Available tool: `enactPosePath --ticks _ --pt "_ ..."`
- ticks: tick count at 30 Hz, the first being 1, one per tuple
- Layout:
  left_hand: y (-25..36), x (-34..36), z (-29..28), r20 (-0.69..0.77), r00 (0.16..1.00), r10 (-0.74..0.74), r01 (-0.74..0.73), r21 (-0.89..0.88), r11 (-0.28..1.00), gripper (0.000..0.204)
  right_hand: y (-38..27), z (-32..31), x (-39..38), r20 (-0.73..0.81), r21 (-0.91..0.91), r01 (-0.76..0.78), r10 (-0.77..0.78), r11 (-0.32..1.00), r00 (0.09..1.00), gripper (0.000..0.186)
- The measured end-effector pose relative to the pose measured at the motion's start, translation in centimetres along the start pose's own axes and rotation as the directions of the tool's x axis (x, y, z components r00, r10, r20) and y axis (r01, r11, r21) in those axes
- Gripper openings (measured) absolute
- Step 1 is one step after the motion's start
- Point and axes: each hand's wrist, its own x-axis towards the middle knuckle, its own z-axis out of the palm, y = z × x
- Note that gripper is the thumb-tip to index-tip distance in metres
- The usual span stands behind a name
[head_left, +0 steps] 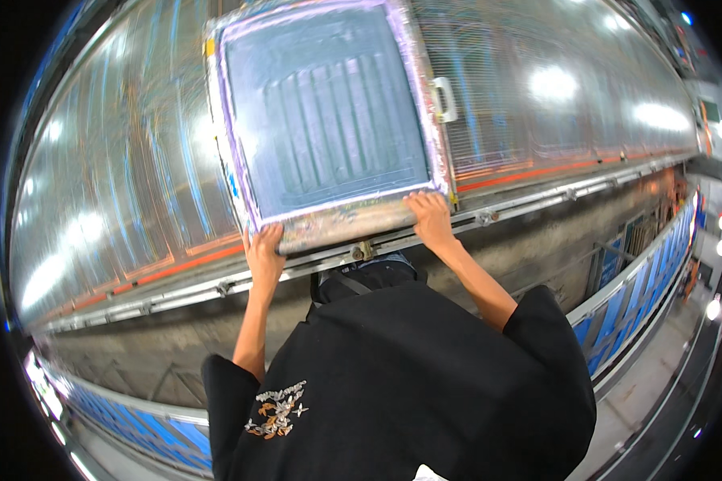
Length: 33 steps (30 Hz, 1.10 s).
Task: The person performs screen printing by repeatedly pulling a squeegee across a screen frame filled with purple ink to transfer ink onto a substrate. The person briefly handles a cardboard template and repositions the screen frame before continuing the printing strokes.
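A screen-printing frame (329, 120) lies flat on a long shiny table, with blue-grey mesh and lilac-stained edges. Its near bar (345, 224) is wrapped and smeared with paint. At the near left corner, my left hand (265, 252) is closed around that bar, fingers bent over it. My right hand (431, 220) grips the same bar near its right corner, fingertips on top and the thumb side hidden. Faint ribbed vertical bands show in the middle of the mesh. On the frame's right side sits a white handle (444, 99), which neither hand touches.
The long table (505, 120) carries streaks of blue and orange and bright light reflections. Along its near edge run an orange strip (537, 170) and a metal rail (529, 210) with fittings. Blue panels (630, 297) stand behind me at right, with more at left.
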Motion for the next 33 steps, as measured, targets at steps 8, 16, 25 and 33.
enactPosePath --ticks 8,16,25,33 --pt "1.0 3.0 -3.3 0.162 0.980 -0.113 0.107 0.050 0.993 0.037 5.7 -7.4 9.7 0.303 0.352 -0.187 0.077 0.917 0.950 0.093" --pt "1.6 1.8 -3.0 0.109 0.964 -0.244 0.233 0.099 0.967 0.037 13.5 -5.6 24.3 -0.011 0.610 -0.614 0.781 0.500 0.625 0.068" --pt "2.3 0.6 -1.2 0.021 0.982 -0.189 0.189 0.017 0.982 0.054 13.9 -6.2 25.0 -0.264 0.489 -0.644 0.803 0.588 0.533 0.061" --pt "2.8 0.2 -1.4 0.072 0.967 -0.244 0.244 0.012 0.970 0.058 11.7 -8.8 25.5 -0.266 0.526 -0.616 0.801 0.587 0.536 0.058"
